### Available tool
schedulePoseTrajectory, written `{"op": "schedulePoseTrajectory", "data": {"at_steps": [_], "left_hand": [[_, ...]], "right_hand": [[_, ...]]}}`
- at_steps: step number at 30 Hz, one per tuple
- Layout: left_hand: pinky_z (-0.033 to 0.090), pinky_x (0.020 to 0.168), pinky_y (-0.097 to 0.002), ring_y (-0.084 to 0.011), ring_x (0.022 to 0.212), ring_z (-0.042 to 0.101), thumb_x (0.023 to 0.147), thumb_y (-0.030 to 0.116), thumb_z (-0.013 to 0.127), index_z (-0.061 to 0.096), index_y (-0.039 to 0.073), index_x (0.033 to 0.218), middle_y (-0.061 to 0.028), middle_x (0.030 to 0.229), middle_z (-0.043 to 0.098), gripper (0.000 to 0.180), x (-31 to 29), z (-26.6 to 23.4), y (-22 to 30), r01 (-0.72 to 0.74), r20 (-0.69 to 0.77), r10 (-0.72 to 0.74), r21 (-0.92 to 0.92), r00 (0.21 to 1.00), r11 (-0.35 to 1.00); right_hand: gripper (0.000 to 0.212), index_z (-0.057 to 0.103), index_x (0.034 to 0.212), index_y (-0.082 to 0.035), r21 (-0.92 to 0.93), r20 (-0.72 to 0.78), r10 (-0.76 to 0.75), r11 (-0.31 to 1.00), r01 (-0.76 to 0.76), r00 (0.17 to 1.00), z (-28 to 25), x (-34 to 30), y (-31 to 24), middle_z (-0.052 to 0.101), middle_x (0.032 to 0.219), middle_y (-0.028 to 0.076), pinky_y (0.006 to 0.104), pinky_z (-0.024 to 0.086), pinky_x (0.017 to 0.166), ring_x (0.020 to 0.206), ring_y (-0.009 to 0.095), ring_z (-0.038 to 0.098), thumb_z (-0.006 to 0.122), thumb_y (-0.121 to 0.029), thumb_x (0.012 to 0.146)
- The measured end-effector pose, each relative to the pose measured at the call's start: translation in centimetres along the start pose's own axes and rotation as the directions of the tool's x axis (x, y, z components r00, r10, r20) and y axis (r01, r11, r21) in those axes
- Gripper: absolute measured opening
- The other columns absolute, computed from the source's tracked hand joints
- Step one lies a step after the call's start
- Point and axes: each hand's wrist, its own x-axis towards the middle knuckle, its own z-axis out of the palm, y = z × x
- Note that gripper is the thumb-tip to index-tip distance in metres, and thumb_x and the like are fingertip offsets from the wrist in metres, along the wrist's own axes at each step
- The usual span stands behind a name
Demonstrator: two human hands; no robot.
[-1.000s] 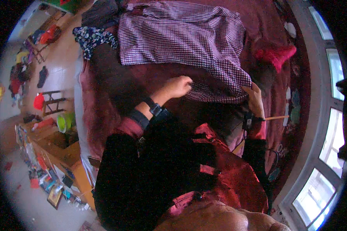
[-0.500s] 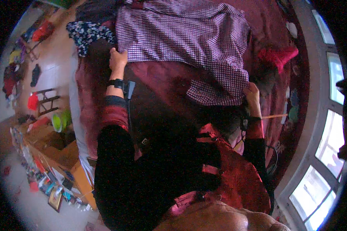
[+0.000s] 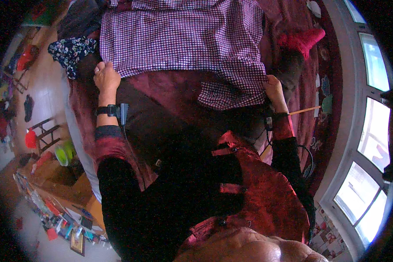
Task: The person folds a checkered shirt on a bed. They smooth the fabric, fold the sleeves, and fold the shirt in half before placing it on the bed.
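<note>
A purple-and-white checked shirt [image 3: 179, 41] lies spread over a dark red bedspread [image 3: 155, 87]. My left hand [image 3: 107, 77] is closed on the near left corner of the cloth. At the near right, my right hand [image 3: 275, 91] pinches the shirt's edge with the fingers pressed together. Between the hands the hem runs fairly straight on the left, while a flap [image 3: 231, 94] folds and hangs nearer to me on the right. The far part of the shirt runs out of the picture. A dark floral cloth [image 3: 74, 52] lies just left of my left hand.
A bright pink fuzzy cloth [image 3: 302, 41] lies to the right of the shirt. An orange stick [image 3: 305, 110] is beside my right wrist. On the floor at left are a cardboard box [image 3: 59, 179], a green bowl [image 3: 63, 155] and a small stool frame [image 3: 48, 135]. Windows [image 3: 358, 192] line the right.
The shirt's near edge is pulled straighter and its folds are smoother. Both hands keep hold of it. The whole view has shifted, so things appear further left.
</note>
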Motion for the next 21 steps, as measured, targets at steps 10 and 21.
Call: {"op": "schedulePoseTrajectory", "data": {"at_steps": [10,21], "left_hand": [[0.046,0.102,-0.0466,-0.0375,0.129,0.049,0.09,0.02,0.054,0.053,0.005,0.133,-0.0175,0.139,0.051,0.046,-4.1,3.3,7.1,-0.206,0.316,0.225,-0.092,0.922,0.974],[0.055,0.079,-0.035,-0.0265,0.088,0.069,0.092,0.02,0.063,0.065,0.007,0.111,-0.0113,0.099,0.07,0.024,-5.9,2.4,10.0,-0.194,0.021,0.292,-0.7,0.956,0.687]], "right_hand": [[0.031,0.064,0.109,0.002,-0.077,0.006,0.221,0.973,-0.22,0.975,-0.8,-0.7,-2.1,0.07,0.1,0.016,0.0366,0.052,0.08,0.09,0.026,0.066,0.065,-0.011,0.082],[0.031,0.061,0.117,0.003,0.025,0.075,0.162,0.986,-0.164,0.984,-0.6,-0.2,-1.9,0.066,0.101,0.005,0.0288,0.046,0.087,0.095,0.016,0.06,0.06,-0.002,0.087]]}}
